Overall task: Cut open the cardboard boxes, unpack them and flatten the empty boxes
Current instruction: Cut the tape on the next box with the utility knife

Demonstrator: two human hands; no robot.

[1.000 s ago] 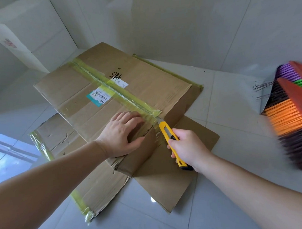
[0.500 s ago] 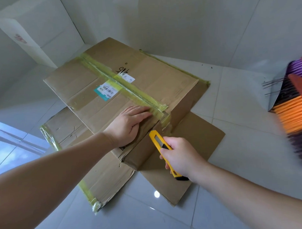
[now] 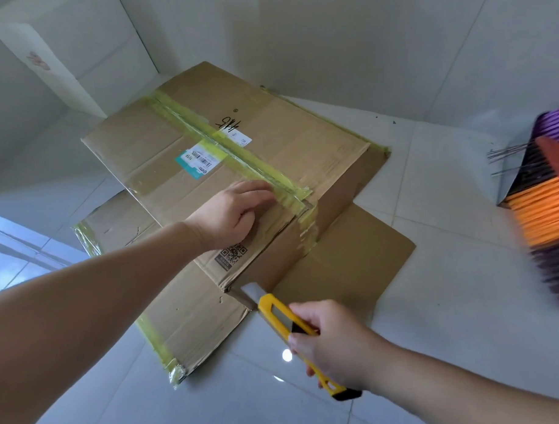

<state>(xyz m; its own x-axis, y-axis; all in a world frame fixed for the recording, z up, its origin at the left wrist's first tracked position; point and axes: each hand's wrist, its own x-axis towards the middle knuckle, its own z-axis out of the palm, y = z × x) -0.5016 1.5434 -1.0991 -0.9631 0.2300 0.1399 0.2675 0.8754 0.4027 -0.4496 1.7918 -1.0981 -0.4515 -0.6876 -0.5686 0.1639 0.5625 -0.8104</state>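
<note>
Where the right hand [image 3: 336,346] appears at 5 o'clock, a yellow utility knife [image 3: 295,330] is gripped, its blade set against the near lower corner of the cardboard box [image 3: 269,142]. At centre, the left hand [image 3: 232,215] is pressed on the box top beside the yellow-green tape [image 3: 238,159], fingers partly bent. Flattened cardboard [image 3: 352,250] lies beneath on the floor [image 3: 449,301]. A broom [image 3: 544,202] is seen at 3 o'clock.

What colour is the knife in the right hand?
Yellow, with a black end, seen in the head view: the knife in the right hand.

Blurred broom [image 3: 544,202], cut off right
</note>
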